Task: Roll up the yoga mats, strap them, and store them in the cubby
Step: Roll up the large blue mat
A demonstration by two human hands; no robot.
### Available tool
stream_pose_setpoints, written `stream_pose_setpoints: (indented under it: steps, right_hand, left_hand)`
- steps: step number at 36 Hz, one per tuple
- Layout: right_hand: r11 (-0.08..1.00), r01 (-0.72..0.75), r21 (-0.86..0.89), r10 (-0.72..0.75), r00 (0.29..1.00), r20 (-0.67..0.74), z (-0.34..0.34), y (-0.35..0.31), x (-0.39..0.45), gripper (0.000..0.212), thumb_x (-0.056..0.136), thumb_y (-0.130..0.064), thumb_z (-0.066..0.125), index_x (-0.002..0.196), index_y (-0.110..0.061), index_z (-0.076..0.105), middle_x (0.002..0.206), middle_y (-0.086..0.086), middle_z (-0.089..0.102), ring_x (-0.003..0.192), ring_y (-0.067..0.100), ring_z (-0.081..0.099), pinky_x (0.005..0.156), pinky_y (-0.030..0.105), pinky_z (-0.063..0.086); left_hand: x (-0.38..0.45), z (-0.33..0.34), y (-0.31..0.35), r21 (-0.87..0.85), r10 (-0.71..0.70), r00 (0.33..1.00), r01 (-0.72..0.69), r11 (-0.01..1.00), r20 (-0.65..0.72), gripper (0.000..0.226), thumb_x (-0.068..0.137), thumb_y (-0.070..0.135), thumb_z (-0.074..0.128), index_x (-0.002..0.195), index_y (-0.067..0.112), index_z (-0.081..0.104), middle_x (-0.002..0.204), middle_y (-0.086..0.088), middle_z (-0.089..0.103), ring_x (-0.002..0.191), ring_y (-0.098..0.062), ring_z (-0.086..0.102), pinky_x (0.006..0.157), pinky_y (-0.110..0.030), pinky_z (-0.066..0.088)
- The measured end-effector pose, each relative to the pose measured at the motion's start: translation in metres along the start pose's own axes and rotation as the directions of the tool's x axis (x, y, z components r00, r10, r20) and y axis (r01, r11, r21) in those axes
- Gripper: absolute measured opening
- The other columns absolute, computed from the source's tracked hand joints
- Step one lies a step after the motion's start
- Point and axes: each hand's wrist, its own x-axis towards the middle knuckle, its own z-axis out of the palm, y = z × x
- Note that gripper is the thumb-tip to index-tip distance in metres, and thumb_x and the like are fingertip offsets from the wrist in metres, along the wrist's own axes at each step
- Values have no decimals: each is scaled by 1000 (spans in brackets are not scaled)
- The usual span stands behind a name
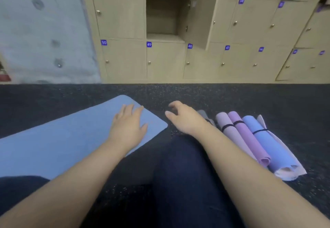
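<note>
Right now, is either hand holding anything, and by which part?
Nothing is held. The left hand rests flat on the unrolled blue mat near its corner; the right hand hovers empty.
</note>
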Motion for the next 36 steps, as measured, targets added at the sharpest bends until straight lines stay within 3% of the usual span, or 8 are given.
stream_pose_setpoints:
  steps: [5,10,13,15,19,24,30,36]
  right_hand:
    - [983,74,-171,-44,984,174,33,-50,2,54,101,-37,44,150,-21,28,150,4,36,129,24,43,87,33,34]
    - [980,31,-197,16,973,229,91,-40,6,56,100,-32,47,150,-18,24,152,8,34,127,27,46,102,40,41]
    - [957,-25,-290,116,947,298,117,-25,11,64,98,-34,52,151,-17,20,151,12,34,132,32,41,106,43,39]
    - [958,-46,-285,143,933,330,132,-21,18,66,97,-34,53,152,-16,19,152,11,33,133,31,42,107,42,38]
    - [955,-34,-296,151,912,382,166,-20,36,68,97,-35,54,152,-17,18,153,10,31,133,30,42,108,42,38]
    - [969,5,-246,107,891,441,215,-27,53,70,97,-34,56,152,-18,17,155,9,28,134,30,42,108,42,38]
    - [985,56,-162,34,863,504,269,-31,68,71,97,-35,56,154,-22,15,159,1,22,140,24,33,113,41,32]
    - [995,-69,-75,98,842,530,316,-17,91,63,101,-35,46,154,-21,15,159,1,21,138,22,37,108,34,33]
  left_hand:
    - [-33,-20,-88,-38,-90,993,94,995,82,57,98,36,49,150,23,29,160,-5,13,146,-22,18,114,-35,20]
    - [-46,-16,-159,-271,-422,884,464,843,201,68,94,33,58,150,14,26,153,-16,27,137,-32,34,109,-36,31]
    - [-53,-1,-186,-236,-404,902,430,871,154,64,94,33,56,149,14,29,153,-13,28,137,-31,35,110,-37,30]
    - [-60,14,-204,-172,-374,907,407,897,196,64,95,34,55,150,15,27,155,-11,25,140,-29,30,113,-37,27]
    - [-68,45,-241,-109,-437,831,498,860,344,67,96,38,52,152,18,20,158,-10,14,143,-29,25,115,-40,26]
    - [-73,81,-277,-82,-544,719,633,770,433,72,96,37,54,153,17,15,157,-14,14,135,-35,37,110,-43,34]
    - [-70,128,-289,-101,-530,689,651,752,495,68,98,33,51,153,18,14,159,-10,11,138,-31,35,111,-39,33]
    - [-71,189,-305,-76,-503,628,666,742,594,64,99,31,50,153,21,16,158,-6,17,137,-25,37,109,-34,34]
